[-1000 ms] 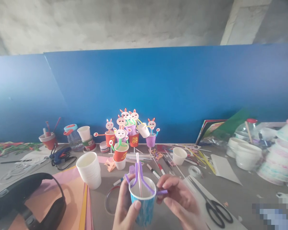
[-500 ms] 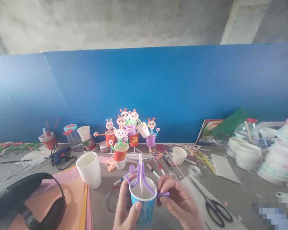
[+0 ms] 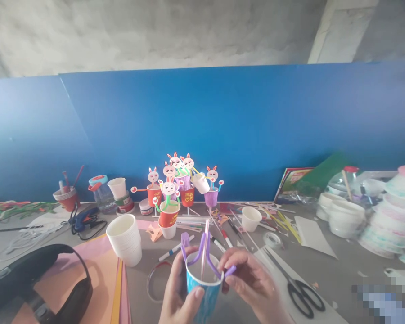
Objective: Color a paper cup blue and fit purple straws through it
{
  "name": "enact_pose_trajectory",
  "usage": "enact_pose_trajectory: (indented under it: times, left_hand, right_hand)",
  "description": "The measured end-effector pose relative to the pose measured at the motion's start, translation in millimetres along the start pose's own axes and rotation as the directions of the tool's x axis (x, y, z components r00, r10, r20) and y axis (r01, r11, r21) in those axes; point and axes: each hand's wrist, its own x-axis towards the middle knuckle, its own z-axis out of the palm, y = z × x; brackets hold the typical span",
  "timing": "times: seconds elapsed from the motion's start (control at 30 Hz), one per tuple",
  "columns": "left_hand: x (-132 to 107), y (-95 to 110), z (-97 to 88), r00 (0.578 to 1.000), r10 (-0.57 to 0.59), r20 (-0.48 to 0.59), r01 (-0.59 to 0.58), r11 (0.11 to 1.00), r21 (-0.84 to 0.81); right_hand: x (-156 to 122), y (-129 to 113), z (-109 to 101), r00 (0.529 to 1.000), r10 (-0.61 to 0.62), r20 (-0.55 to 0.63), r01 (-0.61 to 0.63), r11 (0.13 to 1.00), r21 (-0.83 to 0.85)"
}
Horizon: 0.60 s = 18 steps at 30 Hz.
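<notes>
A blue-coloured paper cup [image 3: 202, 297] stands upright in my left hand [image 3: 180, 292], whose fingers and thumb wrap round its side. Purple bendy straws [image 3: 201, 249] rise from inside the cup, bent outward over the rim on the left and right. Between them stands a thin striped straw [image 3: 205, 238]. At the right rim, my right hand [image 3: 245, 281] pinches the end of the purple straw that sticks out there. The lower part of the cup runs out of the picture.
Rabbit-faced cup figures [image 3: 169, 189] stand at the back. A stack of white paper cups [image 3: 123, 238] is on the left, beside coloured paper [image 3: 104, 288]. Black scissors [image 3: 303, 297] lie on the right, near a tape roll [image 3: 272, 240]. A glue gun [image 3: 84, 220] lies further left.
The cup has shifted slightly right and tilted a little in my left hand. The left straw end has turned more upright; the right one now points up and to the right.
</notes>
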Motion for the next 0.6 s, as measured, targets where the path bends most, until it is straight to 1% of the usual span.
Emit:
enact_pose_trajectory:
  times: [0.07, 0.13, 0.23, 0.33, 0.43, 0.6]
  left_hand:
    - [-0.5, -0.3, 2.0, 1.0, -0.004, 0.004, 0.004, 1.0, -0.024]
    - [-1.2, -0.7, 3.8, 1.0, -0.001, -0.001, 0.001, 0.999, -0.046]
    - [-2.2, -1.8, 5.3, 1.0, -0.006, -0.019, 0.004, 0.998, -0.064]
    - [-2.0, -4.3, 4.6, 1.0, -0.017, -0.025, 0.015, 0.997, -0.077]
    - [-1.1, -8.8, 2.7, 1.0, -0.015, 0.009, 0.016, 0.994, -0.106]
    - [-1.1, -17.9, 0.2, 0.996, -0.048, 0.076, 0.06, 0.983, -0.172]
  right_hand:
    - [1.5, 0.6, -0.8, 1.0, 0.001, -0.021, -0.001, 1.0, -0.02]
    - [3.7, 1.0, -2.5, 1.0, -0.012, 0.01, 0.013, 0.997, -0.081]
    - [7.7, 0.7, -4.9, 0.995, -0.075, 0.071, 0.089, 0.973, -0.214]
    - [10.2, -0.2, -5.6, 0.987, -0.135, 0.089, 0.156, 0.944, -0.291]
    - [10.3, 1.1, -6.6, 0.983, -0.158, 0.089, 0.179, 0.929, -0.325]
    - [7.9, 14.3, -13.0, 0.991, -0.102, 0.087, 0.123, 0.948, -0.293]
